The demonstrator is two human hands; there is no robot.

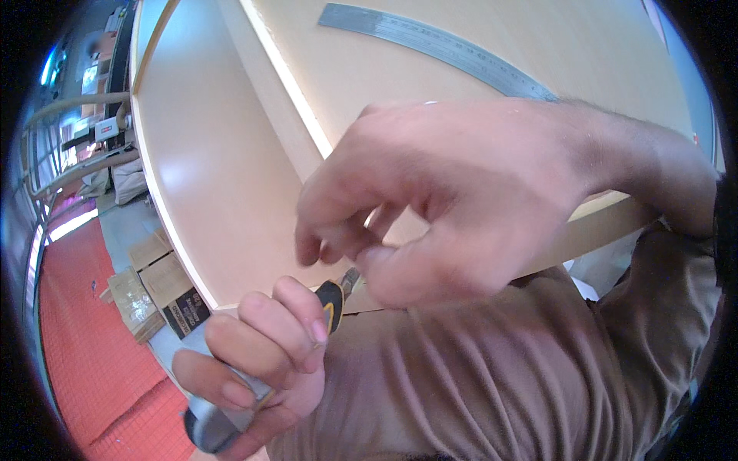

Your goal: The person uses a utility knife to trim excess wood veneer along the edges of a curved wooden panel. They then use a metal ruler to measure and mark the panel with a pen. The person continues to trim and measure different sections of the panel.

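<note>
In my left hand (257, 353), at the lower left, the fingers wrap round a hand tool (332, 303) with a black and yellow collar. A rounded dark grey end sticks out below the fist, and a short metal tip points up right; its exact kind is hidden. My right hand (453, 200) reaches in from the right, slightly blurred. Its fingers curl toward the thumb just above the tool's tip, and anything pinched there cannot be made out. Beneath and behind the hands stands a pale wooden panel piece (223, 154) with raised edge strips.
A steel ruler (438, 50) lies on the wooden surface beyond my right hand. Brown cloth (477, 376) covers my lap. Cardboard boxes (154, 284) sit on the floor at left, beside red matting (92, 323). Farther back are metal rails (84, 100).
</note>
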